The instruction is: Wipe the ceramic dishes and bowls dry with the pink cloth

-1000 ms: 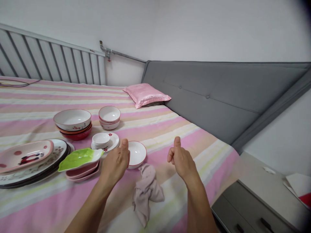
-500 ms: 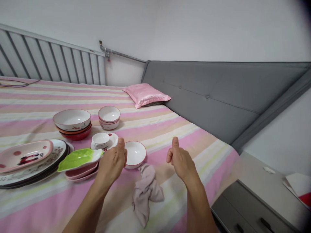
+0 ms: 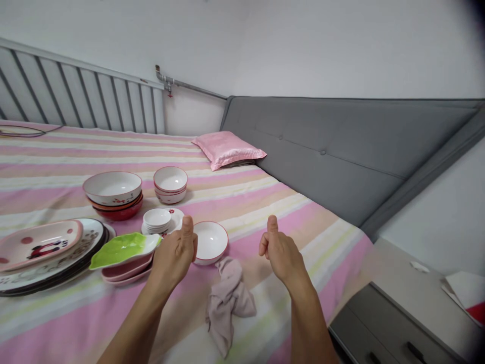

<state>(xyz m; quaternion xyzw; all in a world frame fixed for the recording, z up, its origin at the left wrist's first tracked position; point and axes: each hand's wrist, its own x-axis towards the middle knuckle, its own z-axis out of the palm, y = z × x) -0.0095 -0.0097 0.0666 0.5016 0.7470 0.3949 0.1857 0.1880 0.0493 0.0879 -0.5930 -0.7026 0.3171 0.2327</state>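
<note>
My left hand (image 3: 176, 253) is held up in a fist with its thumb raised, nothing showing in it. It covers the left side of a white bowl (image 3: 211, 241) with a red rim. My right hand (image 3: 281, 253) makes the same closed, thumb-up shape over the bedding, apart from every dish. Between my forearms lies a crumpled pinkish-grey cloth (image 3: 229, 303), touching or close to the bowl. Left of my left hand are a green leaf-shaped dish (image 3: 121, 249) on pink dishes (image 3: 127, 273), and small white dishes (image 3: 157, 218) stacked on a flowered plate (image 3: 176, 218).
A striped bedspread (image 3: 303, 217) carries everything. Stacked oval plates (image 3: 56, 242), large bowls (image 3: 113, 189) and smaller bowls (image 3: 170, 182) stand left. A pink pillow (image 3: 229, 148) lies by the grey headboard (image 3: 341, 136). A nightstand (image 3: 379, 318) is at lower right, a radiator (image 3: 76, 91) behind.
Almost nothing differs. The view has tilted very slightly, and both hands keep their thumb-up shape in nearly the same place.
</note>
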